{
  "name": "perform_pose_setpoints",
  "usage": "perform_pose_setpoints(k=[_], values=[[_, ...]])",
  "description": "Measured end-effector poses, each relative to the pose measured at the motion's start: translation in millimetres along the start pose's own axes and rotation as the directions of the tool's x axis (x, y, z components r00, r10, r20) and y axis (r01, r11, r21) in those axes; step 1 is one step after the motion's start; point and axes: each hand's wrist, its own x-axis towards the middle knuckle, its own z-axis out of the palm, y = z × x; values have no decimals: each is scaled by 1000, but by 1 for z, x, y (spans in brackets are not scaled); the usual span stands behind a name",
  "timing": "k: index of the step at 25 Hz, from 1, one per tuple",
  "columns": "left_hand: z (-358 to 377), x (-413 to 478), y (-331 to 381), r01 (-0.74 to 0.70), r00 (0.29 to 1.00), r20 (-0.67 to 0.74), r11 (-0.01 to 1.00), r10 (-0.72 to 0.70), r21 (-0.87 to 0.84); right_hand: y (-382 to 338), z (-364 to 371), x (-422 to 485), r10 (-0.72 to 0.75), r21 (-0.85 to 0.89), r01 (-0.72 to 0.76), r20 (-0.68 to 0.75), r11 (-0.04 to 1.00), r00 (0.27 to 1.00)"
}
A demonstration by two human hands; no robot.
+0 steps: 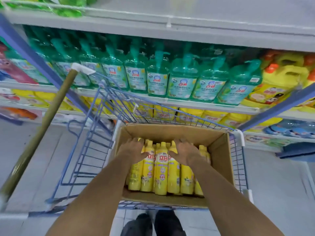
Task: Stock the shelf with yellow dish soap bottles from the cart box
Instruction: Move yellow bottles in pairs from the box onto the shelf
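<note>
The yellow dish soap bottles [161,167] lie flat in the cardboard box [219,150] on the blue wire cart [81,150]. Their long axes run away from the person, caps toward the shelf [170,100] ahead. The left hand [132,149] and right hand [185,151] rest palm-down on the necks, apart and equally near, but a closed grip cannot be confirmed. Green pump bottles [156,79] fill the tier above; grey floor [281,184] lies below.

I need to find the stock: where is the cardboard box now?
Head view, lower centre: the cardboard box sits in the blue wire cart, before the shelf of green bottles.
</note>
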Motion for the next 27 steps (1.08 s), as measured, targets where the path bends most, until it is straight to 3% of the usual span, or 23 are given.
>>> perform_pose_setpoints(k=[8, 13, 19, 23, 27], values=[[45, 84, -27, 73, 993, 93, 997, -69, -34, 20, 62, 76, 101, 113, -107, 56, 988, 993], [78, 107, -34, 174, 984, 74, 948, -160, -265, 16, 84, 106, 162, 253, -153, -14, 955, 987], [74, 104, -32, 259, 966, 114, 856, -233, -447, 26, 84, 104, 250, 420, -253, 64, 872, 966], [76, 89, -20, 237, 971, 116, 792, -208, -563, 26, 72, 85, 218, 508, -239, 100, 827, 971], [64, 70, -17, 96, 992, 3, 751, -124, -653, 13, 67, 59, 175, 584, -132, -17, 801, 984]])
